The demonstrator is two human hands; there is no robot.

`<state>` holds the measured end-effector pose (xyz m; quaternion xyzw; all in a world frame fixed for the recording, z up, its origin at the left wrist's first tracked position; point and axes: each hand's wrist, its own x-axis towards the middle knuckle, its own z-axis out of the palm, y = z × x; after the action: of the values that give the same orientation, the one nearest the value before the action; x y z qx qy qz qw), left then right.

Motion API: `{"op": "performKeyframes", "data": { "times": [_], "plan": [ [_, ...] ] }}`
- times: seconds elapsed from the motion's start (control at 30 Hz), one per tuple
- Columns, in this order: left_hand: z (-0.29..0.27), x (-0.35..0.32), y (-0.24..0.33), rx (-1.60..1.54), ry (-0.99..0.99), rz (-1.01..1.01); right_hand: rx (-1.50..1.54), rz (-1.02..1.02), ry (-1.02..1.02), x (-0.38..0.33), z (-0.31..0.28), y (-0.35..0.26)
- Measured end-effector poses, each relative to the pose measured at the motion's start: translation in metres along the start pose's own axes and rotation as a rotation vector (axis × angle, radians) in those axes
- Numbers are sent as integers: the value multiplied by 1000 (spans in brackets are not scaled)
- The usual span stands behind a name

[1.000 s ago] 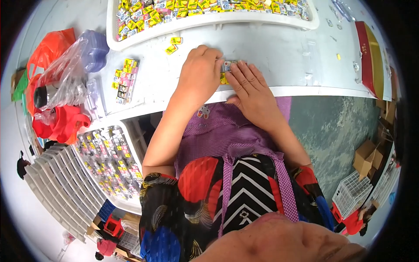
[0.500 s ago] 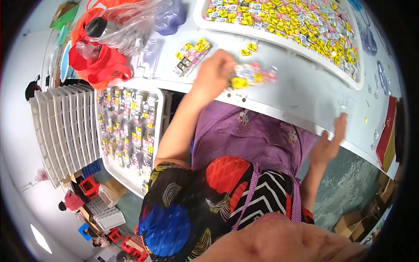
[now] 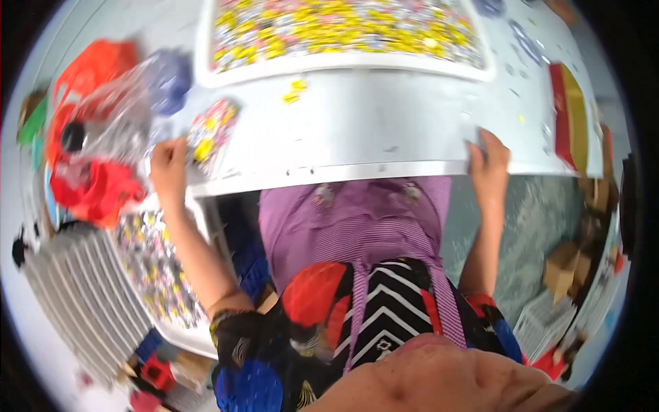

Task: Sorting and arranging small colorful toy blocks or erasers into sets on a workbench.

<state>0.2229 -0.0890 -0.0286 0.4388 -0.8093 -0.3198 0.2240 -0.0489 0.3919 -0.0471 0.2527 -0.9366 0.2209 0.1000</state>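
My left hand (image 3: 168, 168) is closed at the table's front edge on the left. Whatever its fingers hold, if anything, is too blurred to make out. Just right of it lies a bundle of small yellow, pink and white wrapped pieces (image 3: 214, 132). Over the front edge on the right, my right hand (image 3: 489, 165) has its thumb apart from the bent forefinger, and no held thing shows between them. A couple of loose yellow pieces (image 3: 294, 91) lie between the bundle and a big white tray (image 3: 357, 63) full of such pieces.
Red bags (image 3: 103, 192) and clear plastic wrap (image 3: 113, 113) crowd the left end. Below stand a filled white tray (image 3: 185, 336) and stacked pale trays (image 3: 82, 302). A red and gold box (image 3: 570, 117) sits at the table's right end.
My left hand has let go of the held bundle, now at the left where another bundle lay, and has moved left of it. My right hand has come up against the table edge. The view has turned.
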Motion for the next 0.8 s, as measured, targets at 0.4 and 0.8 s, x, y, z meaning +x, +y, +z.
{"op": "performKeyframes", "data": {
  "times": [0.4,0.8],
  "plan": [
    [27,-48,92,-191,-105,218,544,15,-192,9,27,-93],
    [129,-48,133,262,-135,716,281,-312,-209,10,26,-136]
  ]
}}
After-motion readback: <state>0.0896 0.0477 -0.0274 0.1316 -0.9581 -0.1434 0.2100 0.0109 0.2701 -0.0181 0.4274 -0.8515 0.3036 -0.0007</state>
